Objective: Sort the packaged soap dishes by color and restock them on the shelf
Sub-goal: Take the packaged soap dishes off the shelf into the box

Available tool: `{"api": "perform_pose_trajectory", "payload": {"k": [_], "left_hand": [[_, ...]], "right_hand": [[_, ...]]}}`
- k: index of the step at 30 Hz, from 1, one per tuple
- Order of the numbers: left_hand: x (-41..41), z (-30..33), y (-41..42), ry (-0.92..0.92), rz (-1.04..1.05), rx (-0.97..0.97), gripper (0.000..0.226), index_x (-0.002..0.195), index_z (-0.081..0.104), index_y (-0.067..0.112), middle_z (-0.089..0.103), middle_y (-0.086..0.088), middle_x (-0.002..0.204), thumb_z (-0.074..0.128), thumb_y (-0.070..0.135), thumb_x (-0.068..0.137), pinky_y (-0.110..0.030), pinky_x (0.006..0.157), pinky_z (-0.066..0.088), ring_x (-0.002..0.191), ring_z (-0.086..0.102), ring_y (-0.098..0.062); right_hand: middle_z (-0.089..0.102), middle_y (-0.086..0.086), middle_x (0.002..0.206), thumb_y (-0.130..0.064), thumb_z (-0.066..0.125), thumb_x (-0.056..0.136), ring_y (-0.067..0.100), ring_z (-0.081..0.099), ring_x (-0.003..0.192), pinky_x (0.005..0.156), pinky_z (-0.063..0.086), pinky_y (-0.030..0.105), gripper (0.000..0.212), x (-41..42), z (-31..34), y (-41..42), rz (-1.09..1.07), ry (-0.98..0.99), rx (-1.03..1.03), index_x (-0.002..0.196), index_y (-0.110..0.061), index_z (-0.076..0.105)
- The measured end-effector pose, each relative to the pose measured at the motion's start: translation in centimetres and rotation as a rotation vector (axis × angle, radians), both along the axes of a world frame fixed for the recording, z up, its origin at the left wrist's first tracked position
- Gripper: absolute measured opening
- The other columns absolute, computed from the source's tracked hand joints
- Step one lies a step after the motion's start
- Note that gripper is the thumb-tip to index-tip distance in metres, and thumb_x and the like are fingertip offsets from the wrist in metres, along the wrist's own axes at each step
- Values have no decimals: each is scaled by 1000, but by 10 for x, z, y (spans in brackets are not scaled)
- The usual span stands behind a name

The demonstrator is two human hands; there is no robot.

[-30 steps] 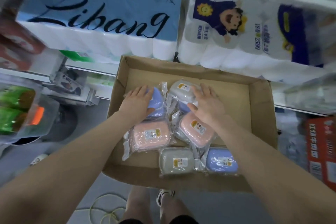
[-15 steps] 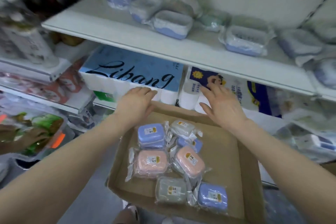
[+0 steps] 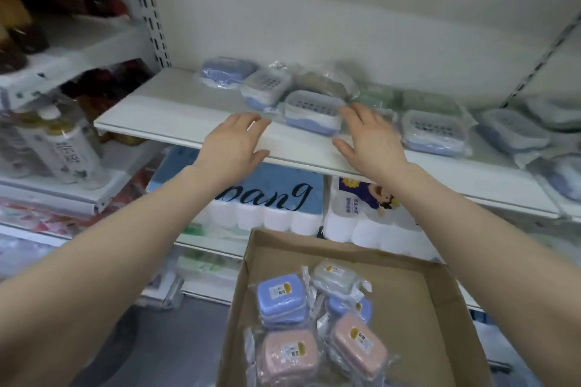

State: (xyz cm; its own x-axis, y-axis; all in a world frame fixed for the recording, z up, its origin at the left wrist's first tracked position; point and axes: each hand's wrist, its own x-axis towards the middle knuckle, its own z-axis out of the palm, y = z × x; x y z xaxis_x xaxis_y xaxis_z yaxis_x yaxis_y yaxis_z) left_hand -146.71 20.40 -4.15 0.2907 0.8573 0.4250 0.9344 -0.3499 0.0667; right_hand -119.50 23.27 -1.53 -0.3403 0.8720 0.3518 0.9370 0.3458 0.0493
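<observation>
Up at the white shelf, both hands reach with fingers spread, holding nothing. Left hand and right hand flank a blue-and-white soap dish; the cardboard box sits below.

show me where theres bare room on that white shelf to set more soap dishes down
Bare patch: the left end of the white shelf, between the slotted upright and the blue soap dish. A thin front strip under the left hand is free too. Right of the right hand, packs crowd together.
</observation>
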Motion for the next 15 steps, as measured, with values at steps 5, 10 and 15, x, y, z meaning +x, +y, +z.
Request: {"api": "perform_pose_trajectory", "payload": {"k": [5, 10, 15], "left_hand": [[-25, 13, 56, 15, -14, -43, 66, 147, 36, 11, 38, -15, 149, 63, 33, 91, -49, 102, 42, 135, 36, -34], [-29, 12, 111, 56, -41, -83, 68, 146, 34, 6, 36, -22, 149, 62, 34, 90, -49, 106, 37, 134, 37, -39], [-15, 8, 147, 56, -17, -202, 67, 148, 33, 14, 33, -14, 153, 52, 49, 93, -42, 114, 28, 140, 28, -35]], "right_hand": [[33, 11, 155, -45, 51, 96, 36, 37, 137, 103, 40, 47, 63, -40, -1, 40, -132, 36, -109, 150, -18, 32], [56, 21, 130, -27, 58, 94, 40, 43, 130, 96, 42, 48, 42, -49, -21, 48, -165, 88, -69, 128, -4, 55], [62, 23, 105, -28, 54, 91, 43, 58, 102, 74, 47, 43, 33, -40, -18, 34, -91, 101, 26, 109, -1, 61]]}}
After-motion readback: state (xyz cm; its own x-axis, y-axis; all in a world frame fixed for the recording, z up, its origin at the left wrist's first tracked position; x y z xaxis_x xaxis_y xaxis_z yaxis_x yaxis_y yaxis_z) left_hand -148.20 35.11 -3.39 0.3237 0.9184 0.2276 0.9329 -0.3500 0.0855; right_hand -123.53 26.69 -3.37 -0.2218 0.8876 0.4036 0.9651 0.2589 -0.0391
